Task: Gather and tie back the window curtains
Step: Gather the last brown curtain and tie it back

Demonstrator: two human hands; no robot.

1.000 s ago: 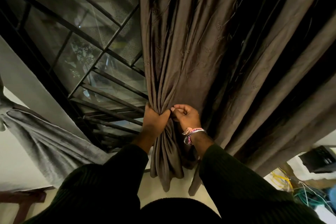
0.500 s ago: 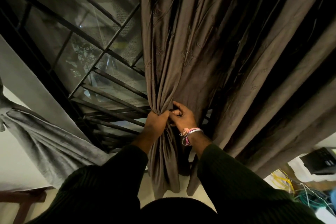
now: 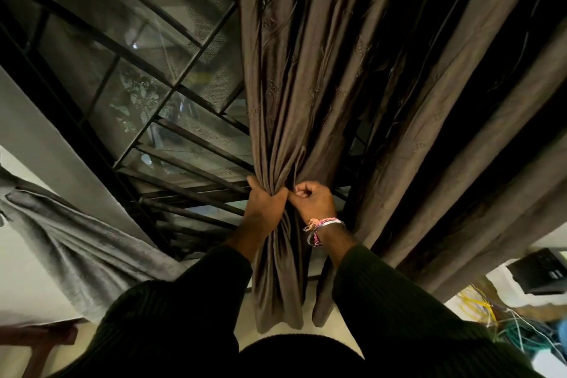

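Observation:
A brown embroidered curtain [image 3: 294, 86] hangs in front of the barred window [image 3: 147, 80]. My left hand [image 3: 265, 209] grips its left part, gathered into a narrow bunch that hangs down to a loose tail [image 3: 277, 291]. My right hand [image 3: 313, 201], with a pink and white wristband, pinches folds of the same curtain right beside the left hand. The rest of the brown curtain [image 3: 454, 138] spreads in wide pleats to the right, ungathered.
A grey curtain [image 3: 70, 248] hangs pulled aside at the lower left, beside a pale wall. At the lower right lie tangled yellow and green wires [image 3: 503, 322] and a black device [image 3: 543, 276]. A wooden edge [image 3: 40, 337] shows at the bottom left.
My right hand has drawn more folds leftward into the bunch. A dark gap with window bars has opened between the gathered part and the pleats on the right.

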